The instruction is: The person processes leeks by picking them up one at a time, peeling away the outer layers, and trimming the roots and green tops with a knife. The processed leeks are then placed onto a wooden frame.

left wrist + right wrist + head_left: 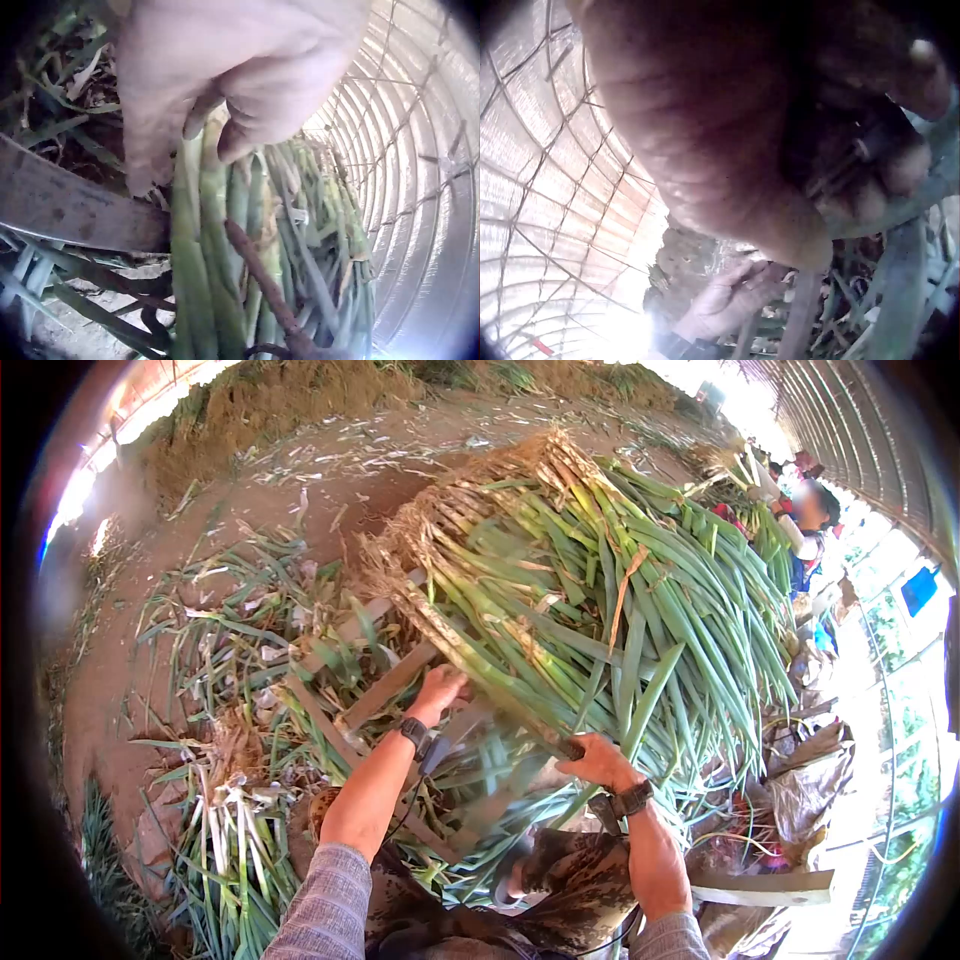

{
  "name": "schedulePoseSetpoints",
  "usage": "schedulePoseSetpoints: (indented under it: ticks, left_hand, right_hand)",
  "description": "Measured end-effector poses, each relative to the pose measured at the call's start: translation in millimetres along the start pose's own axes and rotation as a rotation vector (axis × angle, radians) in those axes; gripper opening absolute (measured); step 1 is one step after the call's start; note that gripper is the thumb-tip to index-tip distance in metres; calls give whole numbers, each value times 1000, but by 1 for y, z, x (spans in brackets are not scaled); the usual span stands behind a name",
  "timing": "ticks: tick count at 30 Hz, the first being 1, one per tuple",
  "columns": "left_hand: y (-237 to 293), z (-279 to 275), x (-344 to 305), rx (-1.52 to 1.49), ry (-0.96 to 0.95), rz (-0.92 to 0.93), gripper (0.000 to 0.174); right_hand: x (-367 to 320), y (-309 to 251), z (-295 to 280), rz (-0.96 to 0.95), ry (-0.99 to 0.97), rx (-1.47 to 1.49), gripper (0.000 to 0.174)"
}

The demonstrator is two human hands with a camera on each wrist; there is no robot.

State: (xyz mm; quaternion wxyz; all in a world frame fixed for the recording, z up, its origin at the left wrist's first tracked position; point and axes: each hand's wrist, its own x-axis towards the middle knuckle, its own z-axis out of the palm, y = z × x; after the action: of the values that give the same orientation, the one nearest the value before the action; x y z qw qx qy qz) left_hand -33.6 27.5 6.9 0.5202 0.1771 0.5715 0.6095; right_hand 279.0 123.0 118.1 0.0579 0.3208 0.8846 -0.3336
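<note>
My left hand (pixel 440 692) is at the near edge of a big heap of long green onions (pixel 560 580). In the left wrist view its thumb and fingers curl down round a few green onion stalks (pixel 196 247). A rusty metal rod (pixel 262 281) crosses in front of these stalks. My right hand (pixel 602 762) curls its fingers round the dark handle (pixel 574 748) of a slim tool, low on the heap's near side. The right wrist view shows a thin metal piece (pixel 840 169) among the shadowed fingers; the tool's kind cannot be told.
Wooden boards (pixel 390 685) lie under the heap's near left side. Loose onions (pixel 235 840) and torn leaves are on the ground to the left. A crumpled sheet (pixel 810 780) and a pale plank (pixel 765 887) lie at the right. Another person (pixel 812 520) is at the far right.
</note>
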Motion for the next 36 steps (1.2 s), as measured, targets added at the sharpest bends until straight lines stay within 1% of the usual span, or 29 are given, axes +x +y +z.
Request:
schedulePoseSetpoints:
  ticks: [1,2,3,5,7,9,10,11,13,14,15,16,18,19,20,21,23,24,25,27,28,29,30,31,32,33,34,35,36]
  left_hand:
    - [-9,1,8,-46,86,-49,35]
    - [-17,1,15,-137,147,-28,36]
    - [-30,-2,27,-145,142,-34,36]
    - [-52,-7,51,-391,120,33,38]
    - [-47,6,50,-437,90,74,39]
    - [-41,10,55,-525,92,0,40]
    - [-42,11,60,-535,85,-7,40]
    - [-45,12,63,-545,83,-14,40]
    - [-47,10,68,-518,81,-65,43]
    - [-49,12,65,-471,123,-60,45]
    - [-38,20,55,-488,130,-83,45]
    - [-35,19,52,-477,101,-91,47]
    - [-38,7,44,-464,71,-102,48]
    - [-40,-4,41,-398,-14,-131,51]
    - [-41,-10,40,-332,-97,-156,54]
    - [-36,-10,34,-326,-101,-148,54]
    - [-16,-13,5,-25,52,-183,62]
    - [9,-1,-23,120,199,-258,65]
    - [6,-6,-25,124,200,-252,65]
    - [-10,-26,-25,252,159,-240,84]
    - [-22,-31,-24,293,252,-190,79]
    - [-32,-31,-17,296,255,-188,79]
    - [-43,-32,-16,209,275,-142,72]
    - [-44,-34,-37,122,311,-106,65]
    - [-50,-29,-51,-144,276,-32,50]
    - [-56,-32,-56,-264,253,20,47]
    - [-73,-40,-54,-289,240,88,44]
    - [-91,-50,-49,-273,239,164,42]
    - [-105,-59,-46,-248,227,233,39]
  right_hand:
    - [-1,3,0,2,41,36,43]
    - [-1,6,-4,95,-28,-1,46]
    - [-2,9,-4,103,-31,-8,46]
    - [-2,15,0,133,-47,35,47]
    - [-1,7,-3,127,-19,34,44]
    - [-2,10,-5,27,67,71,41]
    - [-2,15,-3,42,101,53,41]
    - [-1,23,1,12,104,73,43]
    - [-3,21,-5,-22,124,82,46]
    - [-5,15,-9,17,62,49,48]
    - [-8,12,-13,57,-4,18,50]
    - [-9,17,-9,-28,75,36,52]
    - [-10,25,-7,-45,91,45,51]
    - [-13,21,-9,-64,101,56,51]
    - [-15,17,-13,-12,30,157,50]
    - [-15,16,-13,-18,39,158,50]
    - [-13,16,-10,49,-63,117,45]
    - [-8,28,0,-90,-1,92,41]
    - [-8,26,2,-94,4,93,41]
    - [-7,19,9,-147,74,50,41]
    - [-8,10,7,-109,35,0,45]
    - [-10,8,6,-112,36,2,45]
    - [-10,11,11,-197,92,-45,47]
    - [-9,11,23,-288,134,-83,49]
    - [-6,14,32,-301,145,-74,51]
    - [-14,-2,22,-269,46,-14,48]
    - [-12,3,27,-232,-26,15,44]
    - [-14,-5,21,-218,-90,-80,47]
    - [-16,-6,21,-238,-96,-72,44]
